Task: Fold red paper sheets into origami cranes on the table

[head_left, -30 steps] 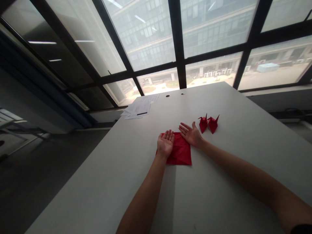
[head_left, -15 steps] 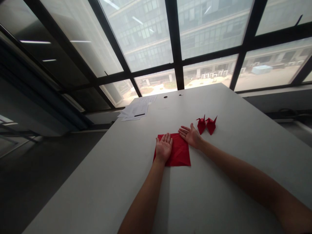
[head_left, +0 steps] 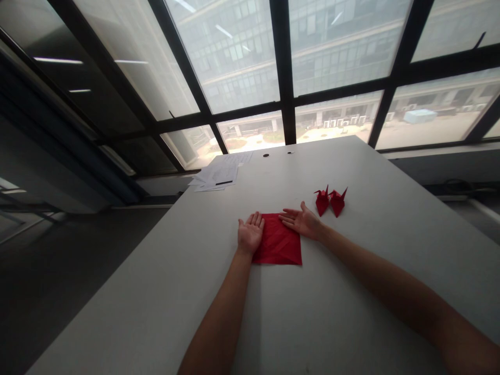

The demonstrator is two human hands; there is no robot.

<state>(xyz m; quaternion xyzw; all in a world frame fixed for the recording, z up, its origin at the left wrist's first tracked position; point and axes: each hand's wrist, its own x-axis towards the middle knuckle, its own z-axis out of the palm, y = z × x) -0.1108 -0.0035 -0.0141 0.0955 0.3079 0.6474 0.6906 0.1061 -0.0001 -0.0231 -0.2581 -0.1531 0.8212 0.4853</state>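
Observation:
A creased red square sheet lies flat on the white table. Over its left edge rests my left hand, palm up, fingers extended and holding nothing. My right hand is also palm up, with its fingertips over the sheet's upper right part and its thumb raised; nothing is in it. Just beyond my right hand stand two folded red paper cranes, the left one and the right one, side by side.
White papers with a black pen on them lie at the table's far left corner. Two small round holes are near the far edge. Large windows with dark frames rise behind the table.
My left hand has moved left, from over the sheet to its left edge. My right hand has shifted slightly left, further over the sheet. The sheet appears slightly further left.

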